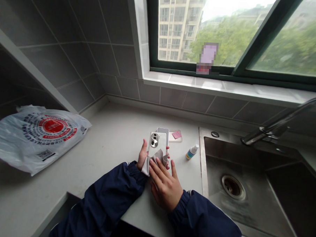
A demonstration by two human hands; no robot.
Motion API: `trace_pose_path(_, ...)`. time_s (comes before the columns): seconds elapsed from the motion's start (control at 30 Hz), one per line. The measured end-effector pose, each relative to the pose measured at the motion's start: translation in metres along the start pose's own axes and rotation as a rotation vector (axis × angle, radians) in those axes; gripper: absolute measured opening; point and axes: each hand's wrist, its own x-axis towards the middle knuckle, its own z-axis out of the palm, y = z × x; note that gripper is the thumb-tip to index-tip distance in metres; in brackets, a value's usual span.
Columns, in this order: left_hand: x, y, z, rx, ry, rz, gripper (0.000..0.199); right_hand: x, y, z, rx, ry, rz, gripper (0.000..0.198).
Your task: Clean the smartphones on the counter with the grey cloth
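Note:
My left hand is closed around a silvery-white smartphone, its back with the round camera lenses facing up. A thin grey cloth covers the phone's lower part. My right hand presses this cloth against the phone's back, its fingers long and close together on top and the thumb hidden. Just behind the phone lies a flat grey rectangle with a pale edge, partly hidden; its kind is unclear. Beside it rests a clear phone case with a pink piece on it.
A small white spray bottle with a coloured label stands right of my hands, near the steel sink. The tap reaches over the sink. On the left of the counter lies a white plastic bag. A window rises behind.

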Motion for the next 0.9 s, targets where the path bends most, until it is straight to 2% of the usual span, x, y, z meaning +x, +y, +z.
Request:
trace_pose_path(0.2,0.000,0.001,0.000,-0.001,0.015,0.006,0.103,0.000,0.008,0.004,0.019,0.043,-0.030,0.048)
trace_pose_path(0.33,0.000,0.001,0.005,0.002,0.047,0.039,0.101,-0.002,0.015,0.007,-0.001,0.085,0.007,0.048)
trace_pose_path(0.53,0.001,-0.002,0.014,0.059,0.178,0.118,0.102,-0.005,0.026,0.005,-0.005,0.196,0.043,0.042)
trace_pose_path(0.67,0.002,-0.007,0.016,0.130,0.257,0.217,0.089,-0.004,0.029,0.005,-0.008,0.278,0.052,0.041)
trace_pose_path(0.9,0.005,-0.014,0.011,0.262,0.170,0.318,0.066,-0.008,0.028,0.004,0.076,0.286,0.188,0.047)
